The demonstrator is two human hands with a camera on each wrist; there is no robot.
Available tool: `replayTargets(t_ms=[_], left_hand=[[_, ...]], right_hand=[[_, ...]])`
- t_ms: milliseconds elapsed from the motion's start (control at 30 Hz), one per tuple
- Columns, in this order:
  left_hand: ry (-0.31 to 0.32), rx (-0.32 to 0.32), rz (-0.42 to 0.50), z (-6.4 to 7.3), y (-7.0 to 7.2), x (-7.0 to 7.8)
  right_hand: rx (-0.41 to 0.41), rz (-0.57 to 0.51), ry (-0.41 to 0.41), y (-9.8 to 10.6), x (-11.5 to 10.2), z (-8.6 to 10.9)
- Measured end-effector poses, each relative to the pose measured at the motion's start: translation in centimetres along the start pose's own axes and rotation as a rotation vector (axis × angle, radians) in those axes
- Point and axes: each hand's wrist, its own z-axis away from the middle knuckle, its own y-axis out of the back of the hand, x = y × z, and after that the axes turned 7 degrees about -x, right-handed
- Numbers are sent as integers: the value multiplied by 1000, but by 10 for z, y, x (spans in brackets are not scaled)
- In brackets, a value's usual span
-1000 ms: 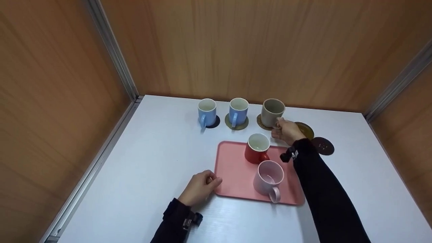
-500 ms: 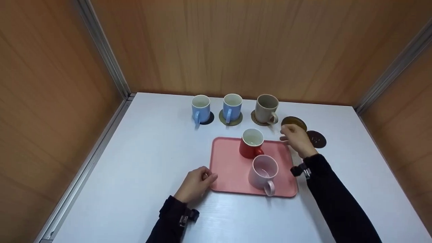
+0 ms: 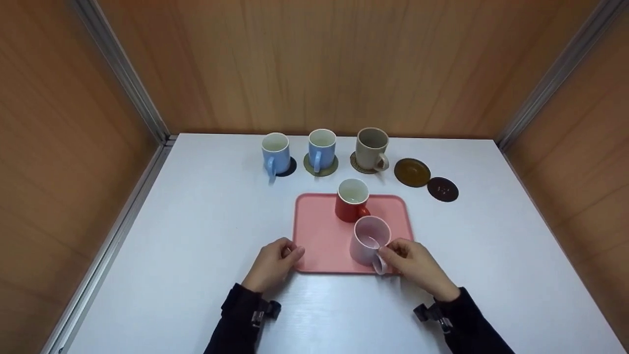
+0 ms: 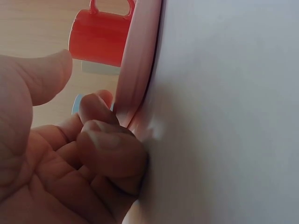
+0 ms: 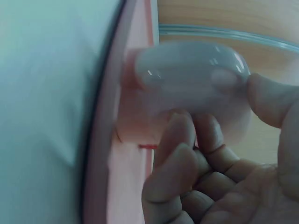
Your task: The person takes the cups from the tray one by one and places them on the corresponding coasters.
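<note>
A pink mug (image 3: 364, 248) stands on the front right of a pink tray (image 3: 319, 236). My right hand (image 3: 417, 263) is at its handle (image 5: 191, 65), thumb on one side and curled fingers on the other, pinching it. Behind that mug, a red mug (image 3: 346, 209) stands on the same tray, its handle turned right. My left hand (image 3: 271, 263) rests on the table at the tray's left edge. In the left wrist view its loosely curled fingers (image 4: 112, 149) lie against the tray rim, with the thumb (image 4: 53, 77) held apart from it.
Along the back stand two blue mugs (image 3: 276, 152) and a grey-beige mug (image 3: 369, 151), each on a round coaster. Right of them lie a brown coaster (image 3: 412, 172) and a dark coaster (image 3: 443, 190) with nothing on them. Wooden panels (image 3: 314, 69) enclose the table's back and sides.
My right hand has let go of the grey-beige mug, which stays on its coaster, and has come back toward me to the pink mug's handle. The left hand has stayed by the tray.
</note>
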Motion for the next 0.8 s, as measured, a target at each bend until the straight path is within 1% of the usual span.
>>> replayTargets(t_ms=[133,333,467,800], left_hand=[[-9,-5,-3,-2,-1,0],[-42,1,-34,-2,-1,-1],[-45,4,-30,-2,-1,-2],[-37,8,2,0,0,-2]], right_hand=[[2,-39,3,-9,1,2],[-85,-140,-26,-18,2,5],[-93,-191,-38,-22,4,5],[-112,-234,-27,-24,8,3]])
